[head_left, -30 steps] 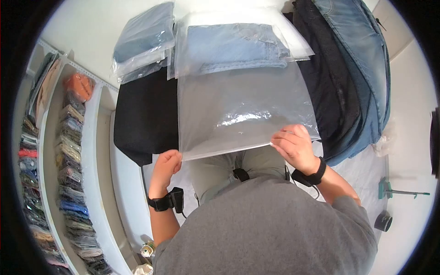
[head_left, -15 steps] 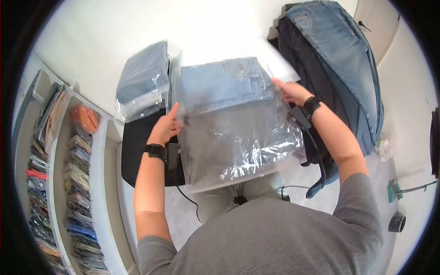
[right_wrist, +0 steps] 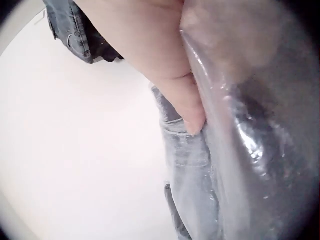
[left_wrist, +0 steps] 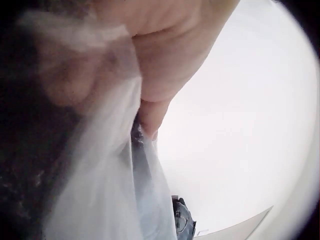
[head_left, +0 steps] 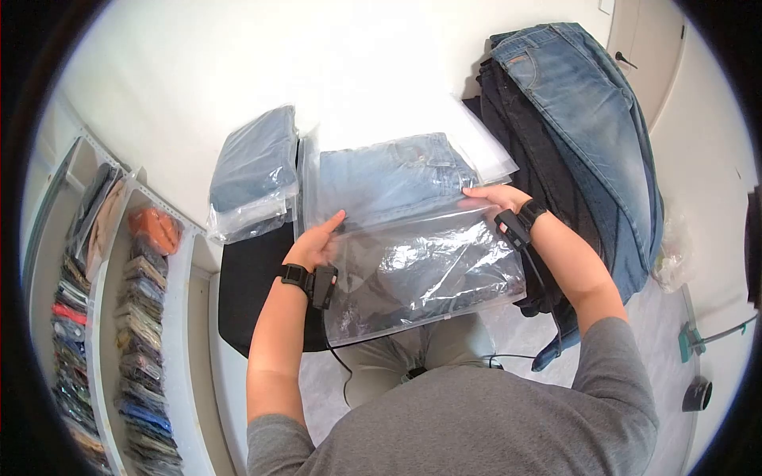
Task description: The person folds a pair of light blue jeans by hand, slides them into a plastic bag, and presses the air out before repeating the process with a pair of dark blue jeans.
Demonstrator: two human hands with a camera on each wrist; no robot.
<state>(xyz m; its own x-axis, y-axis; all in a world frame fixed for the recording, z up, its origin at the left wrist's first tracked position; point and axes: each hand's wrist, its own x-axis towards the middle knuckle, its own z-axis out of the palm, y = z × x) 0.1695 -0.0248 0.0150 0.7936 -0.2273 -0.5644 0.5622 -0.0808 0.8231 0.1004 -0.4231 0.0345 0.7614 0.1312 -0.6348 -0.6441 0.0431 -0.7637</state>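
A folded pair of light-blue jeans (head_left: pixel 389 170) lies inside a clear plastic bag (head_left: pixel 429 274), at its far end. The bag's near part sags toward the person's lap, bright with reflections. My left hand (head_left: pixel 313 242) grips the bag's left side by the jeans' near corner, thumb on top, fingers behind the film. On the other side my right hand (head_left: pixel 496 197) holds the bag the same way, its thumb at the jeans' right edge. The right wrist view shows that thumb (right_wrist: pixel 195 117) against the denim. In the left wrist view, film covers the curled fingers (left_wrist: pixel 67 85).
Bagged jeans (head_left: pixel 254 163) are stacked to the left on a black surface (head_left: pixel 258 285). White plastic bags (head_left: pixel 484 143) lie behind the jeans. A pile of blue and black jeans (head_left: pixel 571 119) stands at the right. Shelves (head_left: pixel 99 333) with bagged clothes line the left wall.
Both hands have moved from the bag's near edge forward to its sides by the jeans. They now grip there, and the bag bends just in front of the jeans.
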